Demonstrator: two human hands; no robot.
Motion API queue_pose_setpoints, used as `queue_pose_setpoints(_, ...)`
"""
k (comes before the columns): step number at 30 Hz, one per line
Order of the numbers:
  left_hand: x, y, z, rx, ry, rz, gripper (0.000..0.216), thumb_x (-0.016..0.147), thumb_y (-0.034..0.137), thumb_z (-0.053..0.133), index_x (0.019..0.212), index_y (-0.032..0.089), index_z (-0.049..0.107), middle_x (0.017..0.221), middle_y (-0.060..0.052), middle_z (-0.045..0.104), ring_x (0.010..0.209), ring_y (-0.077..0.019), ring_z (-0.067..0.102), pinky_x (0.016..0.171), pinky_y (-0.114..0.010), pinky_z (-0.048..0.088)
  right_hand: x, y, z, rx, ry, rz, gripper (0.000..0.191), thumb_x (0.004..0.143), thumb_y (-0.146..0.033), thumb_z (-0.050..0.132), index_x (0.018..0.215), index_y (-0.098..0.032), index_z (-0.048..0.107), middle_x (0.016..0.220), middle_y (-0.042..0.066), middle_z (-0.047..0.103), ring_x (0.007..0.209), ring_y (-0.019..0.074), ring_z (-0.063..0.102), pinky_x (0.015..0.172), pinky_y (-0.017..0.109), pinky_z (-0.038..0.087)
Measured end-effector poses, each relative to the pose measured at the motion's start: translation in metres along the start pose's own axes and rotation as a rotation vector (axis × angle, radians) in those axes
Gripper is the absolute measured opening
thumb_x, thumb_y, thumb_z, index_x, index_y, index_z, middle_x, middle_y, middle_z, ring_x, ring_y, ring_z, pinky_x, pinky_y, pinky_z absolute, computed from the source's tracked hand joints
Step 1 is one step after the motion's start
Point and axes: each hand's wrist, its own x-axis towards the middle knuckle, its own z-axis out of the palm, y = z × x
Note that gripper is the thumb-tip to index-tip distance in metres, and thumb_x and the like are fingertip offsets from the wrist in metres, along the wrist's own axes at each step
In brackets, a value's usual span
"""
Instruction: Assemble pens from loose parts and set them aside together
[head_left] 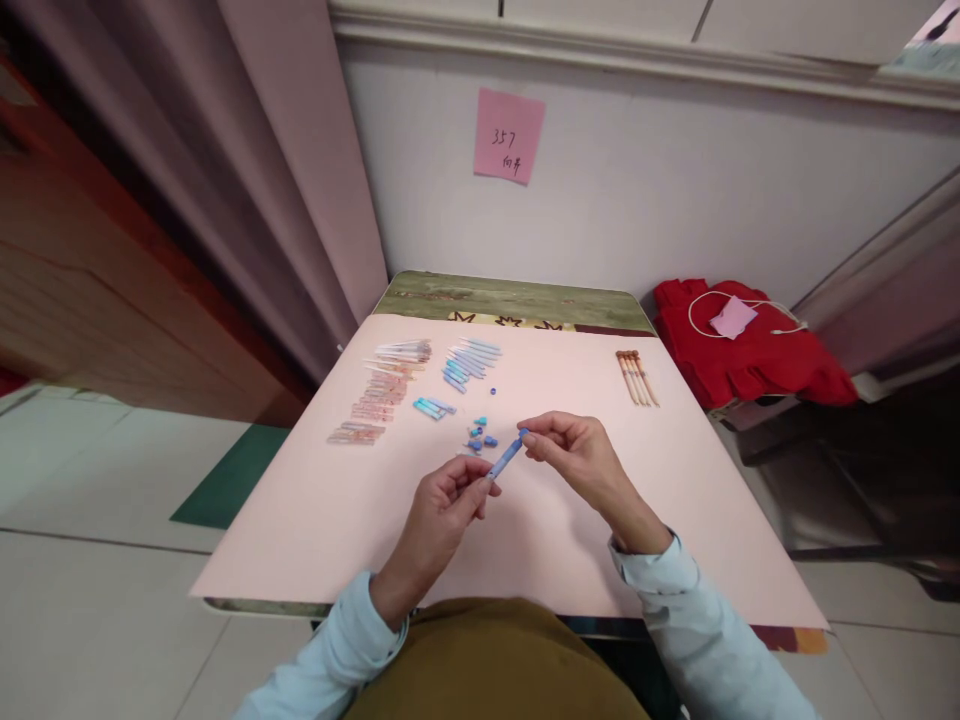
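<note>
My left hand (450,500) pinches the lower end of a blue pen (507,458) over the pink sheet (360,520) that covers the table. My right hand (570,450) pinches the pen's upper tip, fingers curled. The pen lies slanted between both hands, just above the sheet. Several small blue pen parts (480,435) lie scattered just beyond my hands.
Rows of blue pens (469,360) and pink pens (379,395) lie at the far left of the sheet. Several brown pens (637,377) lie at the far right. A red cloth (750,355) with a white cable sits on a stand to the right. A pink note (508,135) hangs on the wall.
</note>
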Motion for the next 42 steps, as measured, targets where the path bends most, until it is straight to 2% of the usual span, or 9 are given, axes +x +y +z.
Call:
queue_pose_setpoints(6,0.002,-0.006,0.003,-0.033,-0.007,-0.008,0.019,0.077,0.035,0.072,0.087,0.018,0.069,0.075,-0.004,0.067,0.053,-0.0103,0.048,0.051,-0.024,0.035,0.002,0.002,0.001,-0.065,0.011,-0.025,0.031,0.076,-0.042,0.076,0.092,-0.016,0.076,0.072,0.005,0.073,0.064,0.0162,0.066,0.059,0.028,0.053)
queue_pose_setpoints(15,0.003,-0.014,0.007,-0.095,-0.009,-0.005,0.021,0.078,0.035,0.073,0.088,0.018,0.066,0.076,-0.005,0.067,0.057,-0.0111,0.051,0.053,-0.024,0.041,0.004,0.010,0.012,0.013,0.067,-0.108,0.030,0.082,-0.042,0.072,0.099,-0.018,0.074,0.083,0.006,0.074,0.077,0.0189,0.070,0.074,0.033,0.058)
queue_pose_setpoints(20,0.003,-0.011,0.017,-0.207,-0.028,-0.008,0.022,0.079,0.035,0.073,0.090,0.018,0.066,0.082,-0.005,0.070,0.067,-0.0139,0.059,0.068,-0.029,0.049,0.002,0.003,0.015,0.102,0.125,-0.143,0.045,0.086,-0.044,0.066,0.125,-0.021,0.062,0.083,0.002,0.071,0.073,0.0162,0.068,0.071,0.031,0.057)
queue_pose_setpoints(22,0.006,-0.010,0.020,-0.249,-0.003,-0.020,0.024,0.078,0.035,0.074,0.092,0.017,0.066,0.085,-0.006,0.072,0.074,-0.0157,0.063,0.078,-0.031,0.050,-0.002,0.005,0.015,0.104,0.153,-0.097,0.040,0.087,-0.045,0.066,0.117,-0.020,0.064,0.085,0.004,0.071,0.073,0.0159,0.068,0.067,0.029,0.056)
queue_pose_setpoints(24,0.011,-0.012,0.022,-0.282,0.027,-0.027,0.026,0.076,0.035,0.076,0.093,0.017,0.067,0.089,-0.008,0.073,0.082,-0.0177,0.065,0.086,-0.033,0.049,-0.008,0.011,0.016,0.075,0.171,-0.041,0.031,0.084,-0.046,0.068,0.098,-0.018,0.067,0.080,0.004,0.070,0.066,0.0144,0.065,0.061,0.026,0.052)
queue_pose_setpoints(27,0.021,-0.018,0.022,-0.387,0.084,-0.074,0.028,0.074,0.033,0.077,0.093,0.016,0.068,0.092,-0.008,0.073,0.088,-0.0191,0.065,0.089,-0.034,0.048,-0.021,0.023,0.021,-0.022,0.178,0.018,0.028,0.078,-0.045,0.074,0.081,-0.018,0.066,0.067,0.001,0.066,0.056,0.0118,0.056,0.052,0.023,0.045)
queue_pose_setpoints(30,0.031,-0.025,0.022,-0.480,0.110,-0.134,0.028,0.073,0.032,0.077,0.094,0.017,0.067,0.095,-0.009,0.073,0.088,-0.0186,0.065,0.086,-0.033,0.048,-0.032,0.031,0.030,-0.195,0.181,0.043,0.024,0.076,-0.041,0.076,0.080,-0.018,0.068,0.065,0.000,0.065,0.052,0.0108,0.053,0.049,0.022,0.040)
queue_pose_setpoints(33,0.036,-0.029,0.025,-0.500,0.106,-0.143,0.030,0.072,0.032,0.077,0.096,0.017,0.067,0.097,-0.009,0.073,0.088,-0.0189,0.066,0.085,-0.033,0.048,-0.036,0.034,0.037,-0.347,0.199,0.020,0.016,0.078,-0.034,0.073,0.079,-0.019,0.069,0.067,-0.001,0.067,0.053,0.0106,0.055,0.051,0.022,0.041)
queue_pose_setpoints(42,0.051,-0.032,0.032,-0.465,0.151,-0.153,0.035,0.071,0.034,0.078,0.097,0.015,0.065,0.096,-0.009,0.073,0.087,-0.0205,0.067,0.078,-0.032,0.049,-0.022,0.041,0.036,-0.491,0.262,-0.044,0.008,0.080,-0.028,0.069,0.081,-0.020,0.071,0.067,-0.002,0.068,0.056,0.0117,0.058,0.055,0.022,0.044)
